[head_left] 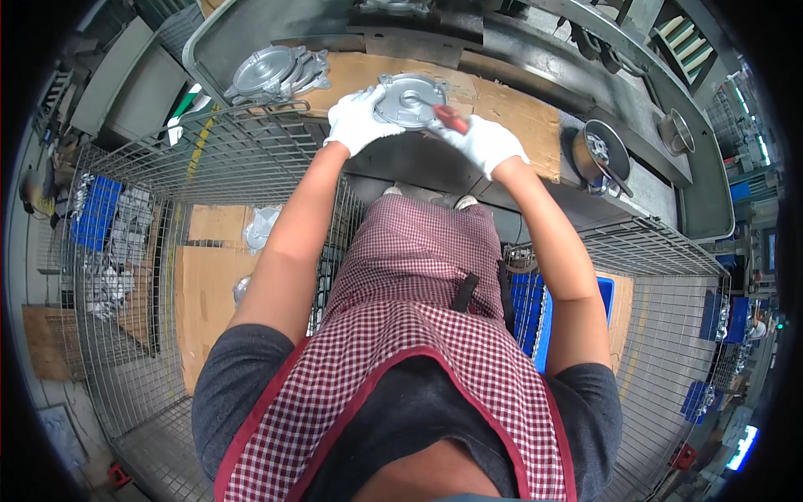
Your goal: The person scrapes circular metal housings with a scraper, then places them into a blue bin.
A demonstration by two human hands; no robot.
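Note:
At the cardboard-covered edge of the workbench, my left hand [355,121], in a white glove, grips the left rim of a round grey cast metal cover [410,102]. My right hand [487,144], gloved too, is closed around a tool with a red handle [452,119]. Motion blurs that tool, and I cannot make out its working end, which lies over the cover's right side. Left of my left hand, several similar metal covers [266,70] lie stacked on the bench.
Brown cardboard [527,125] lines the bench front. A metal pot [599,151] with small metal pieces stands to the right, a steel cup [676,132] beyond it. Wire cages flank me; the left one [242,151] holds cardboard and metal parts, and a blue crate [535,314] sits at my right.

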